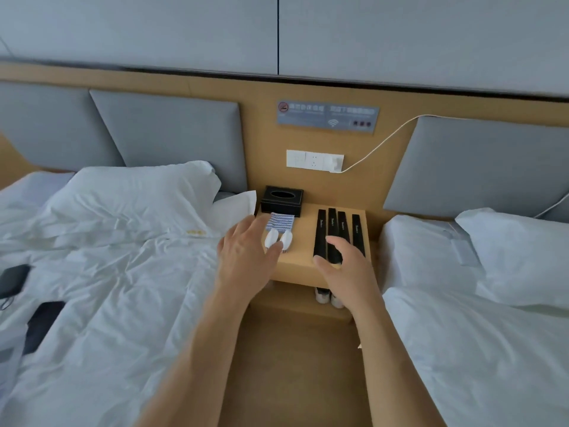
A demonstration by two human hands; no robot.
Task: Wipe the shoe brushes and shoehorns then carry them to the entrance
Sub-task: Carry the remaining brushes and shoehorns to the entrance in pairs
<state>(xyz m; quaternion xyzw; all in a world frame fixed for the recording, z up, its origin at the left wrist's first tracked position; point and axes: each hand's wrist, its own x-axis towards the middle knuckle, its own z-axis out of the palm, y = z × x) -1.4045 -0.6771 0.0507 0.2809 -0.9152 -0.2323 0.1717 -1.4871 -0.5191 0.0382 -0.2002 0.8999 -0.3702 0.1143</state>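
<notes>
Though flat, four tapered black shoehorns (338, 232)

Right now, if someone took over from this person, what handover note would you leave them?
Left hand: open, fingers spread, over the two white oval shoe brushes, holding nothing.
Right hand: open, over the near ends of the four long black shoehorns, no grip visible.
Both sets lie on the light wooden bedside table; the folded blue-and-white striped cloth sits behind the brushes, in front of the black tissue box.
Done: nothing evident; whether anything has been wiped cannot be told.
Left: take the cloth, wipe brushes and shoehorns, carry them to the entrance.
</notes>
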